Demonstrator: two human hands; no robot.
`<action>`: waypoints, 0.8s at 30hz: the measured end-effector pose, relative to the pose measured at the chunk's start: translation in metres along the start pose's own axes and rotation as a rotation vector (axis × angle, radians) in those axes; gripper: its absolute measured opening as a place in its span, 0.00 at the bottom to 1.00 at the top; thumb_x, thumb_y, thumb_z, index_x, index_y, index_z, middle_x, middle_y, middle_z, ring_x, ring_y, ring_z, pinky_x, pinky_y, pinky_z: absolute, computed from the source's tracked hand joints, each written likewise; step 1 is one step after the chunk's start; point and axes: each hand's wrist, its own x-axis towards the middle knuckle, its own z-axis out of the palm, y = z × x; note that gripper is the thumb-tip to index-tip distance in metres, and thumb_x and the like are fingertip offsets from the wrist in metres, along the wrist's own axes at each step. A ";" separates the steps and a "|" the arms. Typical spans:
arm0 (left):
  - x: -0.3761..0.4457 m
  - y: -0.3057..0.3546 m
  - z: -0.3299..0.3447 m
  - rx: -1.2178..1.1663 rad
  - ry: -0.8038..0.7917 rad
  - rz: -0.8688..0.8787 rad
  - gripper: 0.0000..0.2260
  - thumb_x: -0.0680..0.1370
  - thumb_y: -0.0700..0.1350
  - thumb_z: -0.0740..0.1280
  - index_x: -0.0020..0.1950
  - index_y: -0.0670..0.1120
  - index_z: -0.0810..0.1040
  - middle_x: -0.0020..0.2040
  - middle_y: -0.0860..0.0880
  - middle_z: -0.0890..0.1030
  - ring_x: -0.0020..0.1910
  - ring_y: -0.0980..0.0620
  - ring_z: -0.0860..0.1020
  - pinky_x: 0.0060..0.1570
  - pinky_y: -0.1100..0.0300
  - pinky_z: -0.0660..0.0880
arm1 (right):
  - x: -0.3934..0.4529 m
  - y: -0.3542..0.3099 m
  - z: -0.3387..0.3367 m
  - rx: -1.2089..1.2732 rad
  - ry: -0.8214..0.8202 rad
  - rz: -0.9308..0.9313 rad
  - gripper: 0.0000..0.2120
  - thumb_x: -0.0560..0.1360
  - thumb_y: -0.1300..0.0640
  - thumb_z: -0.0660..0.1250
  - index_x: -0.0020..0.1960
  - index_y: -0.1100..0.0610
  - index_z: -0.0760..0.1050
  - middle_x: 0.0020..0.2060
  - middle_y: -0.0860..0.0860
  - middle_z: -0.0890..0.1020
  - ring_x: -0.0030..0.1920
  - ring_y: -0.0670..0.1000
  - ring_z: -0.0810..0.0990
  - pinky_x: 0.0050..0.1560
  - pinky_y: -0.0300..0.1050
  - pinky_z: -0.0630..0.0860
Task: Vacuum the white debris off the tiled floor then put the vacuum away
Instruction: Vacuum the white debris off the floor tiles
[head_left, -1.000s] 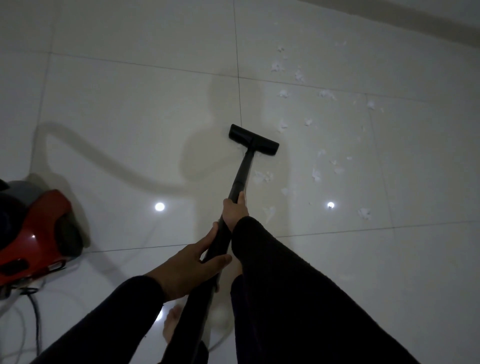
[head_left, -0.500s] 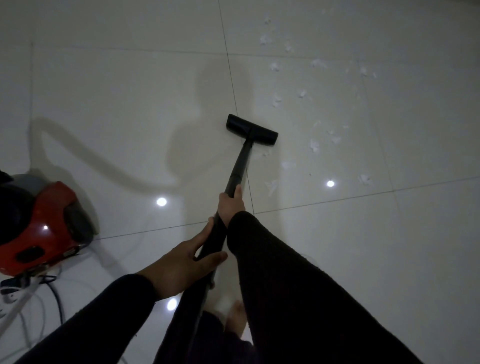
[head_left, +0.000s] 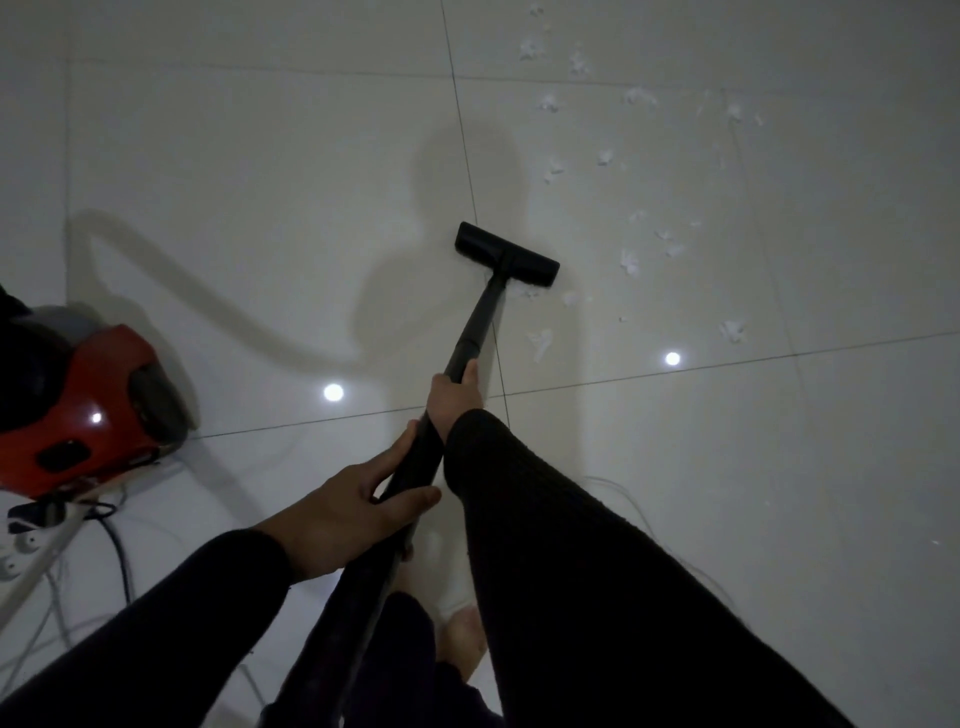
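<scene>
Both my left hand and right hand grip the black vacuum wand, its flat black nozzle resting on the glossy pale tiled floor beside scattered white debris.

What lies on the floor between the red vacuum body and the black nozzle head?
Head view: bare tile between red vacuum body and nozzle head, crossed only by the hose's shadow.

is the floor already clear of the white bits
No, many white debris scraps still lie on the tiled floor to the right of the black floor nozzle.
</scene>
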 end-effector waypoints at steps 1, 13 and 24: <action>-0.004 -0.001 0.004 0.009 0.005 -0.007 0.31 0.78 0.51 0.63 0.74 0.66 0.48 0.48 0.49 0.81 0.29 0.59 0.81 0.33 0.68 0.75 | -0.001 0.007 -0.001 -0.009 0.003 -0.020 0.28 0.82 0.59 0.51 0.79 0.50 0.44 0.72 0.58 0.65 0.57 0.59 0.74 0.57 0.48 0.70; -0.024 -0.032 0.048 0.007 0.010 0.016 0.32 0.77 0.51 0.64 0.74 0.65 0.50 0.35 0.50 0.82 0.36 0.51 0.83 0.35 0.65 0.77 | -0.025 0.060 -0.014 0.023 -0.011 -0.046 0.28 0.83 0.58 0.49 0.78 0.50 0.41 0.72 0.59 0.65 0.63 0.60 0.72 0.62 0.48 0.68; -0.059 -0.045 0.032 0.087 -0.030 -0.091 0.32 0.75 0.53 0.64 0.73 0.67 0.50 0.32 0.51 0.83 0.34 0.53 0.83 0.33 0.66 0.76 | -0.057 0.074 0.010 0.106 -0.022 0.076 0.29 0.83 0.58 0.52 0.78 0.47 0.42 0.69 0.59 0.70 0.62 0.58 0.75 0.48 0.44 0.69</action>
